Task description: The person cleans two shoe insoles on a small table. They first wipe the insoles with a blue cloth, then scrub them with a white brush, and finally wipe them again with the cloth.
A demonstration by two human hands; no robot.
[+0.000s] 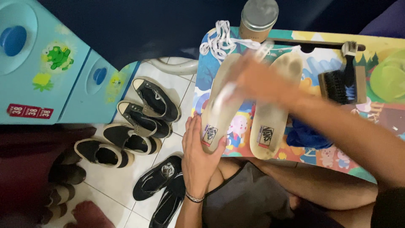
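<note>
Two insoles lie on the colourful table (pixel 379 46); the left insole (pixel 219 105) runs heel-near, toe-away. Left hand (pixel 198 158), fingers together, steadies its heel; blurred right hand (pixel 261 82) crosses above, grip unclear.

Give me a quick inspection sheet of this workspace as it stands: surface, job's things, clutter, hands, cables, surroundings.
Surface: small table with a colourful cartoon print, across the person's lap.
Job's things: two pale insoles, left insole and right insole, lying side by side on it.
Clutter: white laces, lidded round canister, dark brush, blue cloth.
Hands: left hand steadies the left insole's heel end; right hand is motion-blurred over that insole, holding something pale, too blurred to identify.
Cables: nothing seen.
Surroundings: dark shoes on white floor tiles; light blue plastic drawers with stickers.
</note>
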